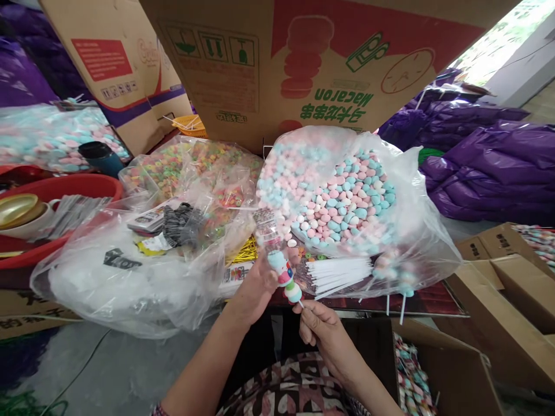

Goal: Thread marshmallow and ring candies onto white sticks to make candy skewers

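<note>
Site: candy-packing workshop. Evidence: loose pink and blue candies in a bulk plastic bag; white sticks and yellow ties on the counter; large printed carton behind; purple sacks piled at right; open box below.

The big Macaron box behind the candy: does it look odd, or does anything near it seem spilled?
Yes: the Macaron box has its lettering upside down, so it seems inverted. In front of it, a few ring candies appear loose beside the white sticks, perhaps spilled.
</note>
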`<state>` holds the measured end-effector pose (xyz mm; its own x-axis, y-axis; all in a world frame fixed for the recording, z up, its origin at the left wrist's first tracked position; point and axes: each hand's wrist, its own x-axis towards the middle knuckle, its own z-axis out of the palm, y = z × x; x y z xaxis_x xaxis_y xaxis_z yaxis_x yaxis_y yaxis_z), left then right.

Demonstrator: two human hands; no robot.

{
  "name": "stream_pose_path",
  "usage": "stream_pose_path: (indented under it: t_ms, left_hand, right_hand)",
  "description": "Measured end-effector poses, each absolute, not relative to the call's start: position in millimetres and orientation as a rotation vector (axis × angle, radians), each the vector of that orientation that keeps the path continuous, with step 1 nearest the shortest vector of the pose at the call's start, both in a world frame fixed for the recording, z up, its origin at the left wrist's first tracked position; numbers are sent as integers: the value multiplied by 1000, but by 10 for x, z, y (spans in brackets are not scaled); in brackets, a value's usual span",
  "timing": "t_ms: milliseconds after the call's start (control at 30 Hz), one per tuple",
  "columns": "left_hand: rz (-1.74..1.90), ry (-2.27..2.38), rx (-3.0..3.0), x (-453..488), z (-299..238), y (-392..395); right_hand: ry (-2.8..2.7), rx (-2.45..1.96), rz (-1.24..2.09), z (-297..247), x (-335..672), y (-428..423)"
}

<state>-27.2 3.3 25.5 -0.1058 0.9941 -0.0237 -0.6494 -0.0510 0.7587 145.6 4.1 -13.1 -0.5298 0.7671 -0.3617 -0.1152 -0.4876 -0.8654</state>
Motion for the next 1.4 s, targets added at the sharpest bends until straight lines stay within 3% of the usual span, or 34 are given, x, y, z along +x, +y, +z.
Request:
stream_pose_path:
  t_ms: [367, 667, 900, 1167, 1400]
  left_hand:
    - [1730, 716, 421, -231, 377, 176]
    - [1691, 677, 368, -87, 237, 131]
    - [1727, 681, 350, -110, 198, 141]
    - [1686, 708, 343, -3, 197, 27]
    - [1744, 694, 385, -225, 313, 10]
  right_hand:
    - [-1142, -1121, 1960, -112, 1552, 34]
    - [-972, -1056, 2177, -15, 1503, 40]
    - [-1357, -1313, 1723, -23, 1566, 36]
    - [-960, -983, 2353, -41, 1331, -65]
    - [-1092, -1018, 2328, -38, 1451, 13]
